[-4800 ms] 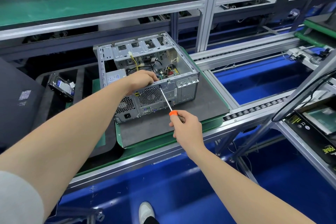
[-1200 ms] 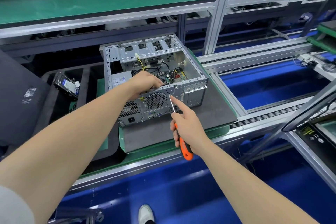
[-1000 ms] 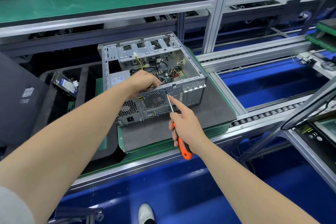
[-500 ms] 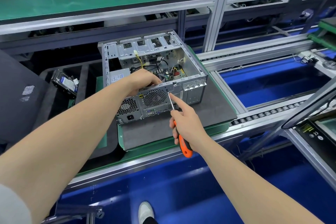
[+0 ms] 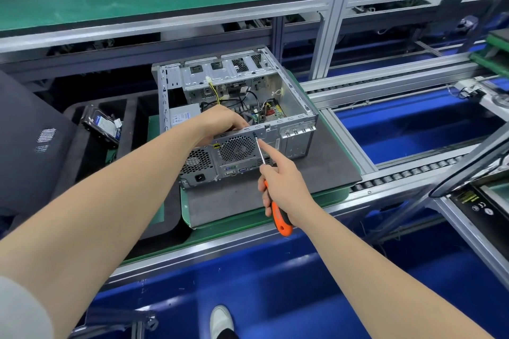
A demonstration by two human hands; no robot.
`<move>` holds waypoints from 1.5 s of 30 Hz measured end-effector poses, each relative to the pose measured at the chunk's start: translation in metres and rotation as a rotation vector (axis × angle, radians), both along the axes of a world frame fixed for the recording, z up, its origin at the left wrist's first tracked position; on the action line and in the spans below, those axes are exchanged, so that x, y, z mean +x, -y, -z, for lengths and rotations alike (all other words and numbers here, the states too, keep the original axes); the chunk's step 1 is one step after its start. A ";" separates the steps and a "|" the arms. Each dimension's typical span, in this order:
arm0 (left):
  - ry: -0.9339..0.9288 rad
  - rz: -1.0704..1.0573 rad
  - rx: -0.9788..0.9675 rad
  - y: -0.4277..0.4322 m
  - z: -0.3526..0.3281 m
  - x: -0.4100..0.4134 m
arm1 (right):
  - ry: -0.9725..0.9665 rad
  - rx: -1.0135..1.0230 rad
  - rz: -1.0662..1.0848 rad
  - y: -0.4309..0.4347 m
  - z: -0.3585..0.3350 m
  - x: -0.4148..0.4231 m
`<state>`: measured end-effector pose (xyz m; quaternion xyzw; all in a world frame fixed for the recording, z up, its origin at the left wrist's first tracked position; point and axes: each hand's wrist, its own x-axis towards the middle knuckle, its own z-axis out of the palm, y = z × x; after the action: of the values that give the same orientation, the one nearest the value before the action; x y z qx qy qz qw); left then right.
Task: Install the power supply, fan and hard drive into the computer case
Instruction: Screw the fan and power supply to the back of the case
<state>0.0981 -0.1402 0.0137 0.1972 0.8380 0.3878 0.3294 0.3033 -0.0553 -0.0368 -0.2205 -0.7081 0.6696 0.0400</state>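
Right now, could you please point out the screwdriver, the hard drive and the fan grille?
screwdriver (image 5: 283, 226): head view, orange handle.
hard drive (image 5: 102, 124): head view, labelled top.
fan grille (image 5: 237, 147): head view, mesh centre.

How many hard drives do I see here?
1. The hard drive lies in the black foam tray left of the computer case, outside it. Others may be hidden inside the case.

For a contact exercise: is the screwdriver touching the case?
Touching. Head view: the screwdriver tip rests on the case rear panel, with no gap visible.
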 end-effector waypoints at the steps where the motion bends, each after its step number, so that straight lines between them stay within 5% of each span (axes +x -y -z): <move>1: 0.001 0.003 0.000 0.000 0.000 0.000 | 0.000 -0.002 0.000 0.000 0.000 0.000; 27: -0.044 0.063 0.023 0.001 -0.001 0.001 | 0.025 -0.056 0.005 0.000 -0.003 -0.004; 45: -0.223 0.320 0.013 0.014 -0.001 0.002 | -0.012 -0.546 -0.035 -0.013 -0.009 -0.002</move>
<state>0.1004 -0.1545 0.0152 0.3717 0.8248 0.3116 0.2906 0.3015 -0.0427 -0.0276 -0.2069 -0.5048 0.8376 -0.0281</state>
